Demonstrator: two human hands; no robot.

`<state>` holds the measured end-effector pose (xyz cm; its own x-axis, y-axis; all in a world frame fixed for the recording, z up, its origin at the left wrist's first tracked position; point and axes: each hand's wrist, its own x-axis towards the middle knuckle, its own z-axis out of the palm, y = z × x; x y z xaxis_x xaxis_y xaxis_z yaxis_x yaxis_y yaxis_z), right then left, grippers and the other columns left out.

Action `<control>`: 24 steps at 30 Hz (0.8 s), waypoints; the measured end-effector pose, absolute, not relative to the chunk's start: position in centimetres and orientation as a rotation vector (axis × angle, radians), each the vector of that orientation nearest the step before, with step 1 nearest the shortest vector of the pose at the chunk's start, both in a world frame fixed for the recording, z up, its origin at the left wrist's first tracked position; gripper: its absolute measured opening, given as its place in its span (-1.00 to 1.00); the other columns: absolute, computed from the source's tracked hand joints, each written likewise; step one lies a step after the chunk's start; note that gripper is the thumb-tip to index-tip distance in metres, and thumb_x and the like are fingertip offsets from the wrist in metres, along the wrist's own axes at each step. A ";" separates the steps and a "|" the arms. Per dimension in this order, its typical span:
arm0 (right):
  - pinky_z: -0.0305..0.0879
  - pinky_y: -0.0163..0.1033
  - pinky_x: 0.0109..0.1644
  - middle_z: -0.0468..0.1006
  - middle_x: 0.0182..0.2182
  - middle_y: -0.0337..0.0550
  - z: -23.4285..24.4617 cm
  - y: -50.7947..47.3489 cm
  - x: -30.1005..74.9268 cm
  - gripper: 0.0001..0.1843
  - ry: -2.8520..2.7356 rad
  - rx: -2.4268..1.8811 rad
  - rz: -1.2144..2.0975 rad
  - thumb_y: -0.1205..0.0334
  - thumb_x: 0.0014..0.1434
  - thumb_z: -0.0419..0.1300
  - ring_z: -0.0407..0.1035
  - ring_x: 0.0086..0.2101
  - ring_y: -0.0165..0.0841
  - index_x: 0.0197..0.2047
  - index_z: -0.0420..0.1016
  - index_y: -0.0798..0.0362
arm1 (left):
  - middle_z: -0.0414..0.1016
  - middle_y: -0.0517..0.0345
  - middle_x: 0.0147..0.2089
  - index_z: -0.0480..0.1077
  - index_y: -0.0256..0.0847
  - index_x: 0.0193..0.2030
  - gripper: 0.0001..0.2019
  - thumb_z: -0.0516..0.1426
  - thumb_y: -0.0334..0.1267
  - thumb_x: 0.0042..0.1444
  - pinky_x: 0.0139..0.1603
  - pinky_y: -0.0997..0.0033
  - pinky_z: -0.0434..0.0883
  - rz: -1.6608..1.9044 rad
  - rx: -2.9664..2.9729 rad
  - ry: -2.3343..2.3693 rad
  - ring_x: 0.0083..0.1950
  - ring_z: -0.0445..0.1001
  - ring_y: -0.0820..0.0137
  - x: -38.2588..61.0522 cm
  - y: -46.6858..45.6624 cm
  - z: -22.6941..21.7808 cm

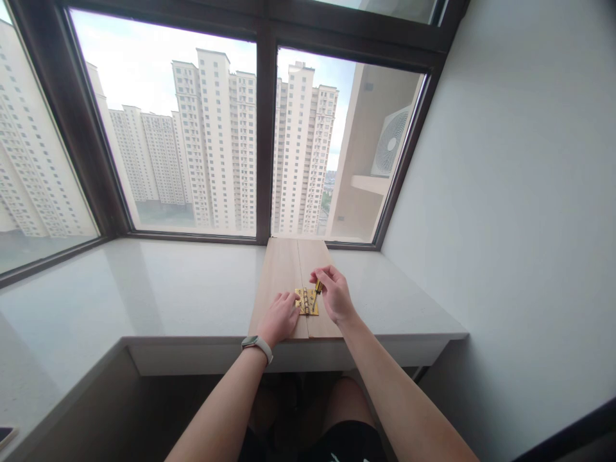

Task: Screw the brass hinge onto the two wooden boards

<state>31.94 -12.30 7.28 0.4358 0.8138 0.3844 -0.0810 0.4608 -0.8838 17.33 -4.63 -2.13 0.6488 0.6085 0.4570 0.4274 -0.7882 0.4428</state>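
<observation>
A brass-coloured hinge [307, 302] lies opened flat across the seam between two light wooden boards [279, 269]. My left hand [283, 316] rests on the left board, its fingers laid out flat with the tips touching the hinge's left leaf. In the fingers of my right hand [335, 294] is a small screwdriver [318, 288] with a yellow and dark handle. The screwdriver slants down, its tip at the hinge's right leaf near a hole. Whether a screw sits under the tip is too small to tell.
The boards lie on a white countertop [192, 289] whose front edge runs just before me. Behind them stands a dark-framed window [263, 128]. A plain wall [520, 192] rises on the right. A dark object [6, 436] shows at the lower left corner.
</observation>
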 end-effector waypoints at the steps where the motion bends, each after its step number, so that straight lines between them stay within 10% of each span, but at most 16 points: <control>1: 0.31 -0.18 -0.13 0.55 -0.38 -0.18 7.3 -12.3 31.9 -0.74 -0.956 -0.928 0.676 0.01 0.11 0.38 0.41 -0.32 -0.32 -0.34 0.50 0.01 | 0.43 0.00 0.06 0.32 -0.12 0.05 -0.81 0.00 -0.21 0.36 0.17 0.16 0.27 0.871 2.573 0.829 0.12 0.35 0.18 17.3 -4.6 -2.1; 11: 0.25 -0.20 -0.28 0.53 -0.36 -0.16 7.7 -12.6 31.7 -0.73 -1.020 -0.837 0.690 -0.01 0.24 0.18 0.30 -0.42 -0.36 -0.34 0.52 0.00 | 0.44 0.02 0.06 0.32 -0.11 0.04 -0.82 0.00 -0.23 0.36 0.17 0.16 0.29 0.886 2.571 0.813 0.13 0.34 0.17 17.3 -4.7 -2.0; 24: 0.29 -0.21 -0.23 0.55 -0.39 -0.22 7.4 -12.4 31.7 -0.72 -0.966 -0.916 0.665 0.02 0.10 0.38 0.35 -0.42 -0.38 -0.33 0.42 -0.02 | 0.44 0.00 0.06 0.32 -0.11 0.05 -0.81 0.00 -0.22 0.35 0.19 0.12 0.28 0.875 2.572 0.828 0.12 0.35 0.17 17.3 -4.8 -2.0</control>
